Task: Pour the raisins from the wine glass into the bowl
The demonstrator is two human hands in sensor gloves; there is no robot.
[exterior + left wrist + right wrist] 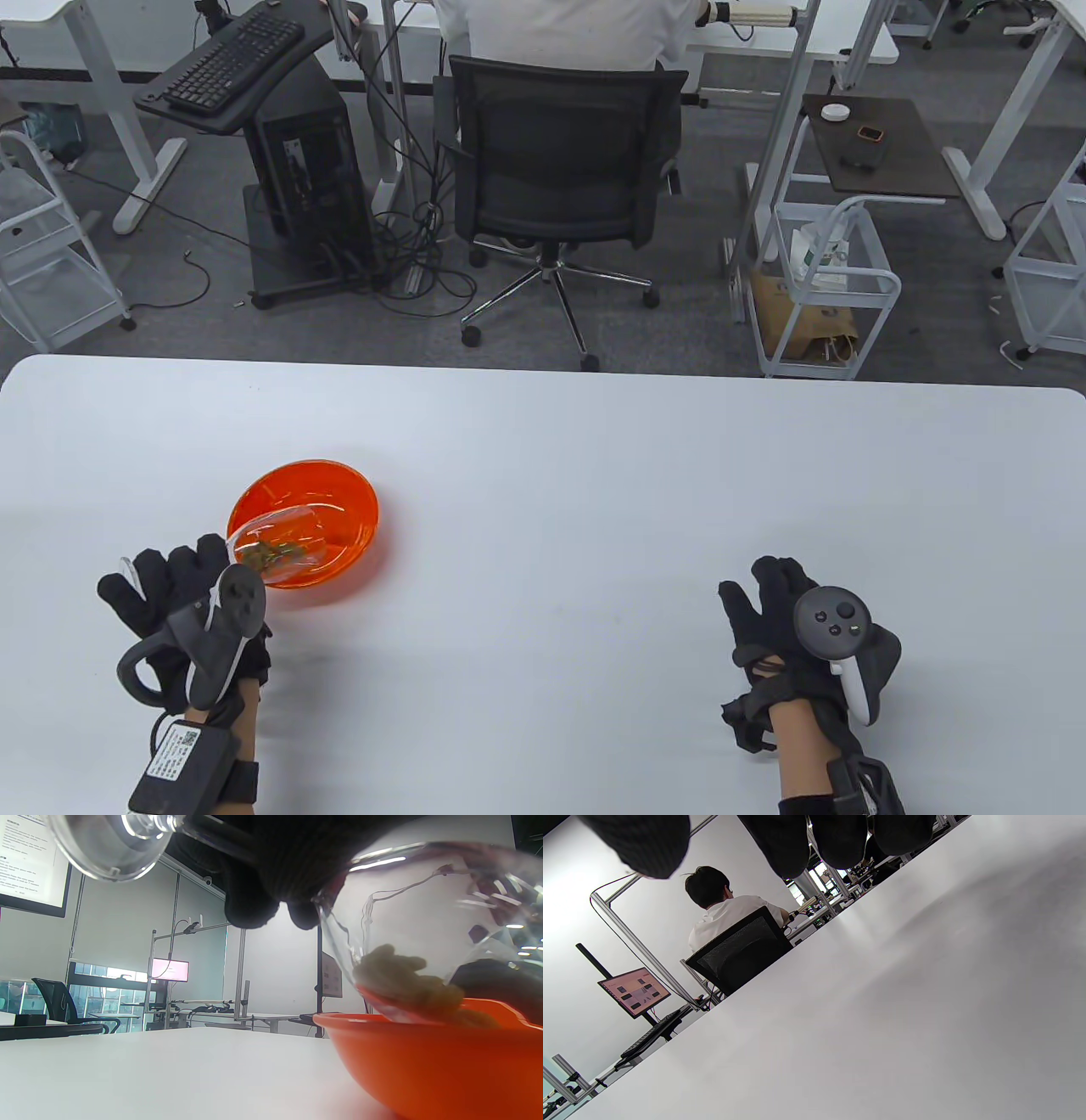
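Observation:
An orange translucent bowl (339, 509) sits on the white table at the left. My left hand (182, 586) grips a clear wine glass (280, 539) and holds it tipped on its side, its mouth over the bowl. Greenish-brown raisins (273, 553) lie in the tipped glass near its rim. In the left wrist view the glass (424, 912) leans over the bowl's rim (424, 1052), the raisins (403, 984) heaped at its low side, and its foot (110, 840) is at the top left. My right hand (785, 615) rests on the table with fingers spread, holding nothing.
The white table (594, 475) stretches between the two hands. Beyond its far edge stand a black office chair (560, 178) with a seated person, a computer cart (280, 153) and white wire carts (823, 289).

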